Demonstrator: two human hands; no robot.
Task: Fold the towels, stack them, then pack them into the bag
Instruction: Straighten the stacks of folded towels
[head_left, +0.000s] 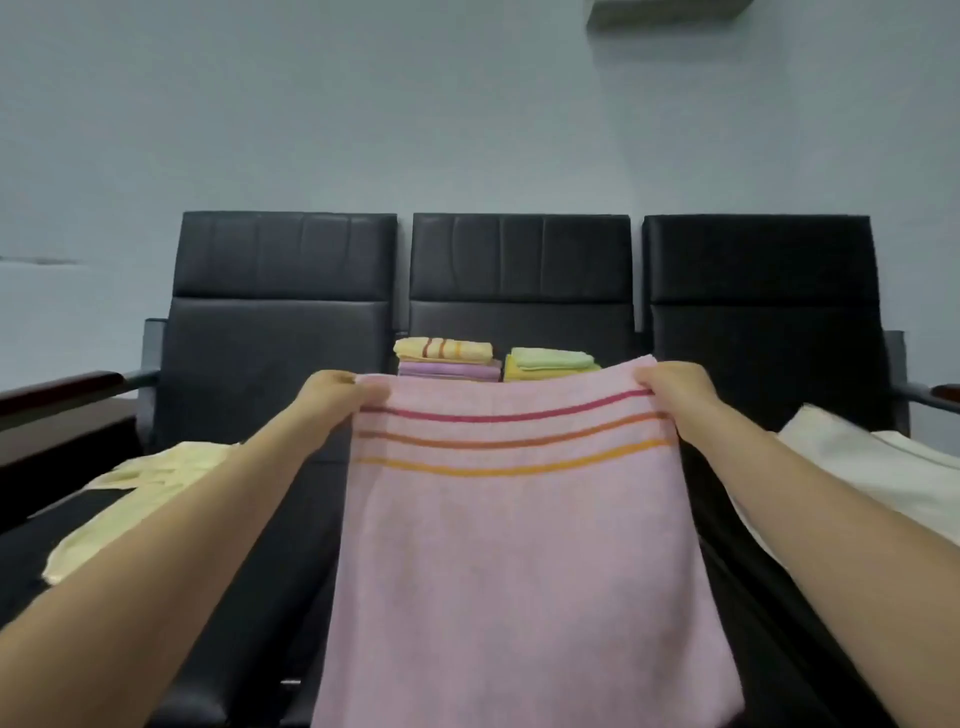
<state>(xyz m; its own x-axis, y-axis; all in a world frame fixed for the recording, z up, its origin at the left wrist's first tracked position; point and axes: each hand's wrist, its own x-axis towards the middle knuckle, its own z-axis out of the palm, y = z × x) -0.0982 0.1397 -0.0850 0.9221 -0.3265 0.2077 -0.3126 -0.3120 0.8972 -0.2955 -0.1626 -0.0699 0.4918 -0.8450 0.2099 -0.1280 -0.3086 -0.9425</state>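
A pink towel (514, 545) with three stripes near its top hangs spread out in front of me. My left hand (337, 397) pinches its top left corner and my right hand (675, 387) pinches its top right corner. Behind the towel, on the middle seat, stand two stacks of folded towels: a yellow striped one on purple ones (444, 358) at the left, and a green one on yellow ones (550, 364) at the right. A pale yellow towel (140, 499) lies unfolded on the left seat. A white cloth item (893, 478), maybe the bag, lies on the right seat.
Three black padded seats (280, 338) stand in a row against a pale wall. A dark wooden armrest (57, 389) sticks out at the left, another armrest (935, 392) at the right edge.
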